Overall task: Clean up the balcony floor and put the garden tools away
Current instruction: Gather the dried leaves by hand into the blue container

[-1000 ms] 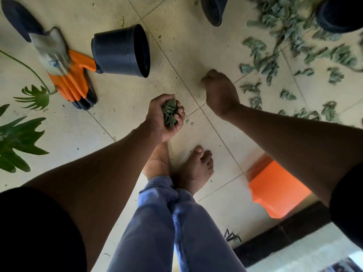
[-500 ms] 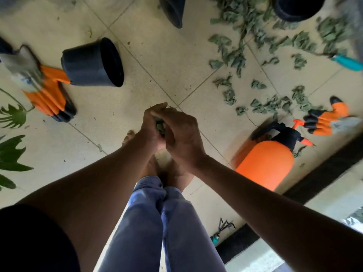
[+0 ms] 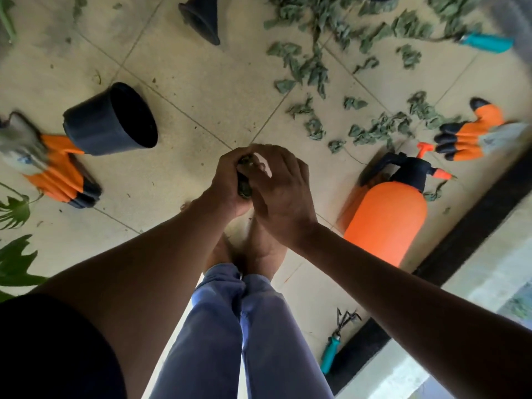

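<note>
Change: a second ago the right hand (image 3: pixel 283 194) was down on the floor at the leaf litter, apart from the left hand (image 3: pixel 227 180); now it sits against the left, closed over the same wad.
Meaning: I judge one handful is being packed tight; floor clean-up barely begun, no tool put away.
Left hand: fingers curled round a clump of leaves (image 3: pixel 244 185), centre of view above the feet.
Right hand: fingers bent over the clump, pressing it into the left palm.
Loose leaves (image 3: pixel 313 67): scattered on the floor tiles (image 3: pixel 201 82) from 12 to 2 o'clock; too many to count.
Pots: two counted, both tipped over — large black pot (image 3: pixel 110 120) at 10 o'clock, smaller black pot (image 3: pixel 200 20) at 12.
Gloves: two, orange — one glove (image 3: pixel 62 171) at 9, second glove (image 3: pixel 467 133) at 3.
Sprayer: one, orange sprayer (image 3: pixel 387 214), at 4.
Hand tools: two teal handles — hand rake (image 3: pixel 335 345) at 5, second tool (image 3: pixel 486 43) at 1, blurred.
</note>
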{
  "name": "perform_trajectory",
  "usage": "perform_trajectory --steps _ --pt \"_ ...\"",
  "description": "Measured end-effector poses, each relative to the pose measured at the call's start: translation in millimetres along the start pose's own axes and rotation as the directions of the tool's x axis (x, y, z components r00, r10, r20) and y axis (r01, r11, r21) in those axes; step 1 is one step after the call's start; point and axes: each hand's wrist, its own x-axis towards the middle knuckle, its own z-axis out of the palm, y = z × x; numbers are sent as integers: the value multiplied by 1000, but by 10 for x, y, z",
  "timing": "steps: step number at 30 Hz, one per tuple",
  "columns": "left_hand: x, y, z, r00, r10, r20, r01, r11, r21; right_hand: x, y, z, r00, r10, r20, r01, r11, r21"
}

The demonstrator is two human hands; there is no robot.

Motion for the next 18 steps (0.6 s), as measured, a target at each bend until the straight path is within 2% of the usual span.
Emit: perform_trajectory --steps 2,4,6,8,10,12,15,18 --pt "34 -12 60 1000 1 -28 -2 1000 -12 47 84 -114 996 33 -83 -25 995 94" --pt "49 8 123 997 -62 -50 58 996 -73 134 303 -133 990 108 -86 -101 991 88" --pt "94 42 138 989 -126 -72 118 987 -110 258 608 -68 979 202 -30 -203 979 -25" --pt "147 71 133 985 -146 -88 137 986 -97 386 906 14 959 266 101 -246 954 -173" --pt "202 92 137 984 -152 -88 146 987 -71 524 1172 76 929 277 244 -201 934 -295" --pt "258 118 134 983 -152 -100 149 988 -44 679 1358 101 914 249 320 -122 922 -369" --pt "315 151 92 981 -159 -114 158 987 -11 844 1477 131 922 206 328 -57 910 -410" --pt "330 153 30 977 -172 -128 172 985 -7 881 1504 139 942 153 299 -41 936 -349"
